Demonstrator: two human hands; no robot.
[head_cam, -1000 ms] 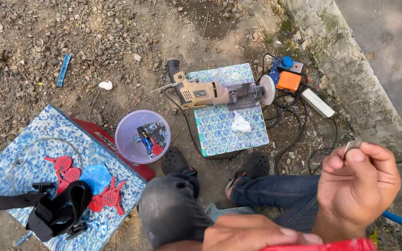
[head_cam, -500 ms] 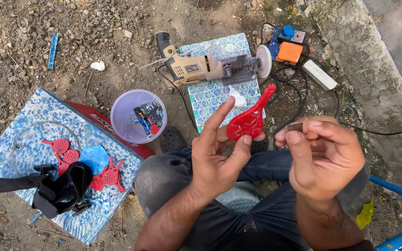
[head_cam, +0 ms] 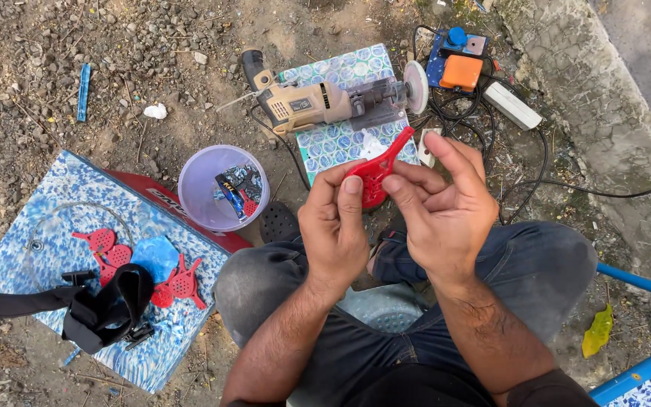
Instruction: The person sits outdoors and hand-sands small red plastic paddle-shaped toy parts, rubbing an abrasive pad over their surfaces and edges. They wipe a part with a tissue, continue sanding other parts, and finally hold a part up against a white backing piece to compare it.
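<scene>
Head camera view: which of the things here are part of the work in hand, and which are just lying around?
In hand:
- red perforated plastic piece, pinched by the left hand and right hand
- matching red pieces on the blue patterned board
- electric grinder on a patterned tile, possibly

Lying about:
- purple bowl of small items
- black strap
- orange-and-blue power box
- yellow leaf
</scene>
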